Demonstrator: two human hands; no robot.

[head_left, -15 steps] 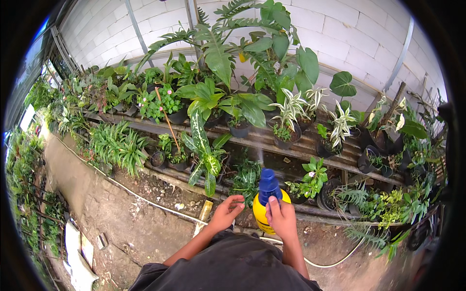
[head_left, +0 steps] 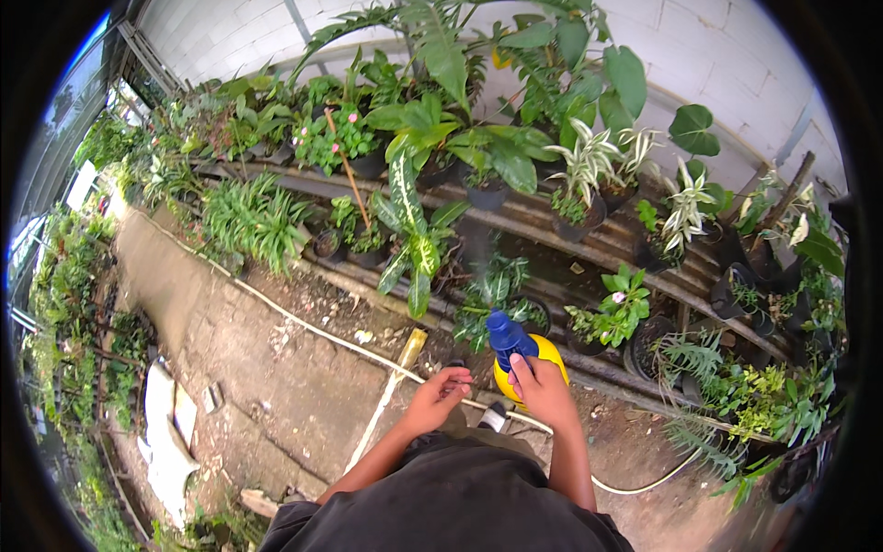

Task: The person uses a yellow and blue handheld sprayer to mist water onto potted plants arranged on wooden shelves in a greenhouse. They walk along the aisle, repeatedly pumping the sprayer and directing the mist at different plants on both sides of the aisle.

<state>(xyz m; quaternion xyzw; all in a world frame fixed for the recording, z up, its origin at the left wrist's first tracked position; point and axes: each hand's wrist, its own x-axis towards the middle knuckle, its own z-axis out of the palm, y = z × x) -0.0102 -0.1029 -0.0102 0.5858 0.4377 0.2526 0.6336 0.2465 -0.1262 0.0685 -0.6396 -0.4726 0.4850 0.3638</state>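
A sprayer [head_left: 555,357] with a yellow body and blue top is in my right hand [head_left: 544,391], the thumb lying over its blue neck. The nozzle tilts forward and slightly left, and a faint mist hangs beyond it. Just past the nozzle grows a low plant with dark, pale-marked leaves [head_left: 497,285]. My left hand [head_left: 439,402] hovers left of the sprayer, fingers loosely curved and apart, holding nothing. Ahead of it stands a plant with large cream-spotted leaves [head_left: 425,253].
Tiered slatted shelves [head_left: 635,248] carry many potted plants along a white block wall [head_left: 699,55]. A pale hose [head_left: 308,327] runs along the dirt path [head_left: 248,368]. A wooden strip [head_left: 391,382] lies across the hose. White sacks [head_left: 166,442] lie at lower left.
My view has turned, so the shelves sit higher and further right. The sprayer has tilted to the left, and its mist looks fainter. My left hand stays empty.
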